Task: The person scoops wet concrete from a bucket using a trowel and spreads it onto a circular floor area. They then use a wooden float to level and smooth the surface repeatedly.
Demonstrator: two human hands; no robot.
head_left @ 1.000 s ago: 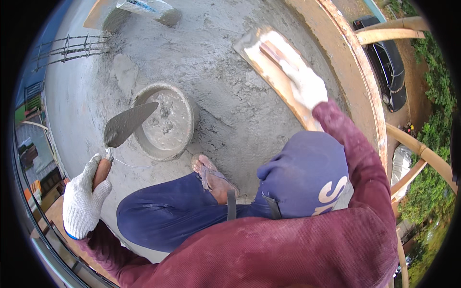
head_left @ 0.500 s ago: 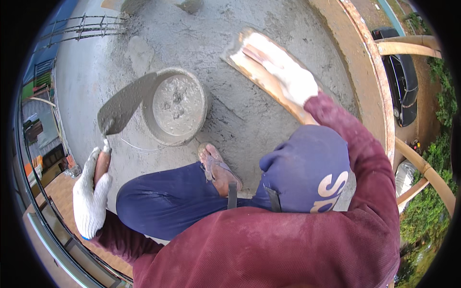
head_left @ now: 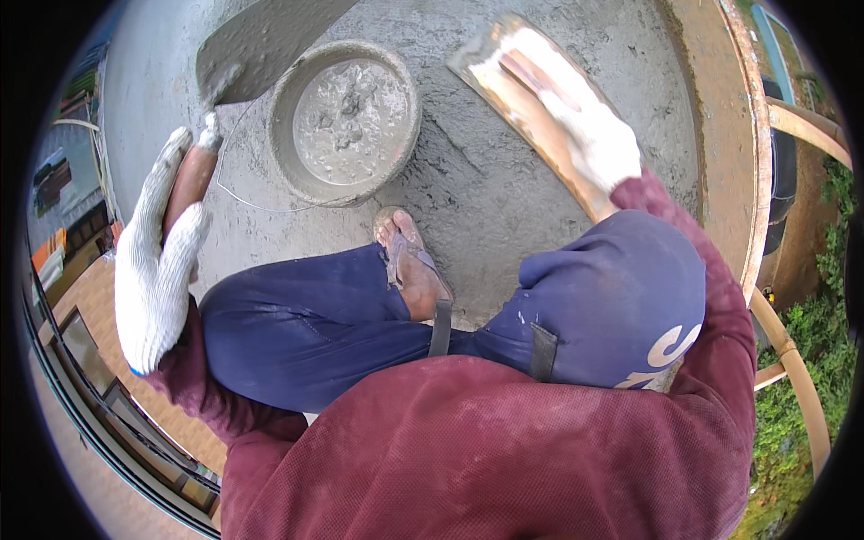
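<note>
My left hand (head_left: 155,270), in a white knit glove, is closed round the brown handle of a pointed trowel (head_left: 261,49), its grey blade coated with mortar, left of the bucket. My right hand (head_left: 596,142), gloved in white, grips a long wooden float (head_left: 495,85) lying on the rough wet cement surface (head_left: 477,207). Between them stands a round bucket (head_left: 278,128) holding lumpy grey mortar, its wire handle hanging at the left. My sandalled foot (head_left: 414,265) rests on the cement just below the bucket.
A wooden edge board (head_left: 749,72) and bamboo poles (head_left: 790,351) border the surface at the right, with a dark car (head_left: 778,225) and greenery beyond and below. At the far left, railings or bars run along a drop to buildings and tiled paving (head_left: 153,396).
The bucket and surface have shifted up in the view. The trowel and my left hand have risen in the picture. My right hand and the float have moved slightly right.
</note>
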